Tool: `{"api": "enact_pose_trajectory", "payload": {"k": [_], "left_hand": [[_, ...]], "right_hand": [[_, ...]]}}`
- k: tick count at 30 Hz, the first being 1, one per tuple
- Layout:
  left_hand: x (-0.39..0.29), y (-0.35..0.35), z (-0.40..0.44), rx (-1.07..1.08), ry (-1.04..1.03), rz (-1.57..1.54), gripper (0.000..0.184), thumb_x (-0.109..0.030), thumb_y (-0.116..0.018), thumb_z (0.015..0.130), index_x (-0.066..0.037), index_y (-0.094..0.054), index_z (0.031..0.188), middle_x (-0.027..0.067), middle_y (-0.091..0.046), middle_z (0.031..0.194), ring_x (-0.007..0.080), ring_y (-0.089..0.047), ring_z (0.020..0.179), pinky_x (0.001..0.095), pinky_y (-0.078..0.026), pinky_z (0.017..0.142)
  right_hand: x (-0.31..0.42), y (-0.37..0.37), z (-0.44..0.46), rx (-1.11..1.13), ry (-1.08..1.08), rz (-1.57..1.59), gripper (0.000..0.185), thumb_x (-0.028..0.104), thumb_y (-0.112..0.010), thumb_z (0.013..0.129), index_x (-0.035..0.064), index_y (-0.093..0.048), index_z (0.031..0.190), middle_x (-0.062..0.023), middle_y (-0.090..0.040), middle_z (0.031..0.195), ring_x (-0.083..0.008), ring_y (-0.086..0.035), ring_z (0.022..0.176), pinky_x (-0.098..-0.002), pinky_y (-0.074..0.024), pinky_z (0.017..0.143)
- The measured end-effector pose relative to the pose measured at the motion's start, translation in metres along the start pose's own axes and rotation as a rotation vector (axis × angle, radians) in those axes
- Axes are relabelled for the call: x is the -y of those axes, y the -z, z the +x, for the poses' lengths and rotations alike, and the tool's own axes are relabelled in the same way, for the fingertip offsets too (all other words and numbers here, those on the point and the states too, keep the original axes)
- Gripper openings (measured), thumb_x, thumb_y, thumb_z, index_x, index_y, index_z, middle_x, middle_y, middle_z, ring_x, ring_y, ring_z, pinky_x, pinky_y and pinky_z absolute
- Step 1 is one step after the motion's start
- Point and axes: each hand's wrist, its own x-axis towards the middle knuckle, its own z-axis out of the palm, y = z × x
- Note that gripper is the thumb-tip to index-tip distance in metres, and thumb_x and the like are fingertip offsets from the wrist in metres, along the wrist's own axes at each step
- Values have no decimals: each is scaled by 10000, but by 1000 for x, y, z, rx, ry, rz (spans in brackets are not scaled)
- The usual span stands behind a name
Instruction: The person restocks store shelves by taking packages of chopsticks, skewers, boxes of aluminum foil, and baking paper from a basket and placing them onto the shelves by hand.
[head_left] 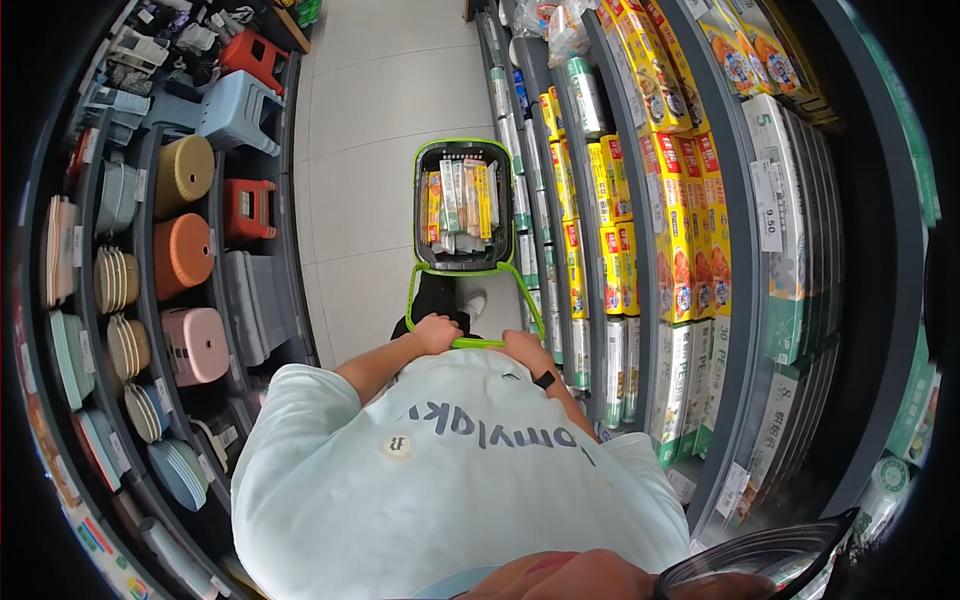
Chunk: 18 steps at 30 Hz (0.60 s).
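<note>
- Head view: left hand and right hand seem closed around the green handle, fingers partly hidden.
- Basket ahead, boxes inside.
- Holding step, I judge; shifting it calls for level hands.

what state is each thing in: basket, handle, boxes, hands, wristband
Black basket with green rim, open, loaded
Narrow printed boxes, side by side inside
Green plastic handle, raised, gripped
Left hand, closed on handle
Right hand, closed on handle
Black wristband, worn on right wrist

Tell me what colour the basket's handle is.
The handle is bright green, clearest in the head view.
</note>
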Motion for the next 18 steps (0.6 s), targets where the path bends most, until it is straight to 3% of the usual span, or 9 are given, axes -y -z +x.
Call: {"api": "enact_pose_trajectory", "payload": {"k": [9,15,18], "left_hand": [[11,-10,-3,121,227,-195,417,-345,-634,791,-164,-710,1159,92,-676,1128,305,-631,1093,451,-517,921],[10,1,3,189,195,-180,454,-378,-623,817,-184,-680,1223,93,-645,1212,304,-596,1157,485,-486,958],[17,-6,6,221,176,-181,439,-360,-606,841,-203,-668,1246,86,-634,1230,304,-579,1179,510,-471,966]], "right_hand": [[-6,-34,17,-243,75,11,576,619,-639,816,49,-690,880,-162,-712,788,-346,-690,774,-494,-472,758],[-23,-51,31,-276,-67,289,458,530,-640,857,75,-689,877,-127,-708,793,-330,-677,780,-460,-449,801],[-19,-44,35,-246,-67,229,490,548,-617,867,61,-675,859,-130,-706,785,-328,-675,801,-496,-416,830]]}}
